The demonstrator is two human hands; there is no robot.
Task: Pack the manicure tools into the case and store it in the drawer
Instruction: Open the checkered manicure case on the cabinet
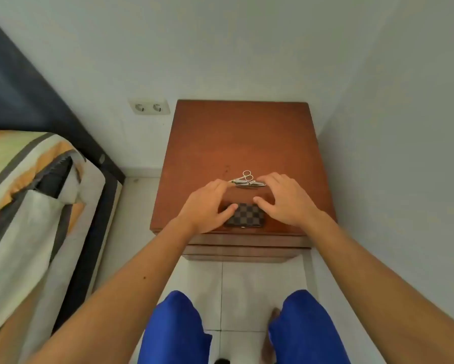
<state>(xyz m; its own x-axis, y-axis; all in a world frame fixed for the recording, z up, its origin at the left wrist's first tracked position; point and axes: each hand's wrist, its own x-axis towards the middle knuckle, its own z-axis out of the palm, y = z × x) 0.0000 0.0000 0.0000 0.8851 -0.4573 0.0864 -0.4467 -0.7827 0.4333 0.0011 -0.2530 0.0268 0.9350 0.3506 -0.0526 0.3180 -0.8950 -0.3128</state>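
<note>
Here, in the head view, a person looks down at a brown wooden nightstand whose top serves as the worktop (236,143), set in a white corner with a bed (36,179) at 9 o'clock. Near the front edge, at 6 o'clock on the worktop, lies a small checkered case (246,215), closed and flat. Just beyond it, toward 12 o'clock, a little cluster of metal manicure tools (246,180) rests on the wood, including small scissors with round finger loops.

The left hand (207,206) hovers palm down, fingers spread and loosely curled, its thumb touching the case's left end; its grip holds nothing. The right hand (281,199) is likewise open and empty, its thumb over the case's upper right corner and its fingertips near the tools.

The tools look light, stiff, smooth and pointed, so they may slide on the polished wood; pinching the scissors at the loops seems safest. The case looks slim and fairly rigid, best taken by its long edges. The drawer fronts below appear shut.
</note>
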